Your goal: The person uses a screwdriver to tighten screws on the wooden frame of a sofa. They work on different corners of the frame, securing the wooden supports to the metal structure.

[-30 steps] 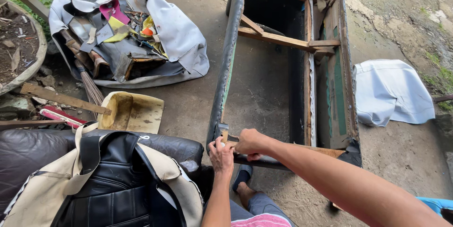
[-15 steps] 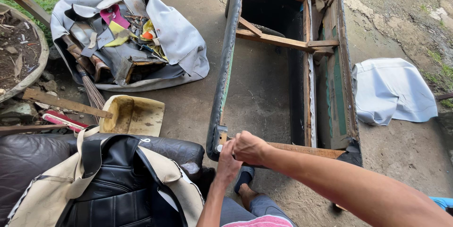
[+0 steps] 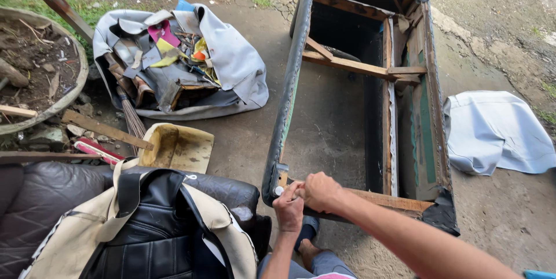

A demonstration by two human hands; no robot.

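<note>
Fingers (image 3: 288,193) seemingly pinching wooden frame (image 3: 370,70) corner, right hand (image 3: 320,191) alongside

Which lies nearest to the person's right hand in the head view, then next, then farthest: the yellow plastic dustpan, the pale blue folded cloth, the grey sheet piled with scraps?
From the right hand:
1. Yellow plastic dustpan, left.
2. Pale blue folded cloth, right.
3. Grey sheet piled with scraps, upper left.

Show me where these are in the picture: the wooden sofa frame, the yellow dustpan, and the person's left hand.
wooden sofa frame (image 3: 347,66), head view, on the diagonal wooden crossbar.
yellow dustpan (image 3: 179,149), head view, on the flat inside of the pan.
left hand (image 3: 288,205), head view, on the back of the hand at the frame's near corner.
</note>
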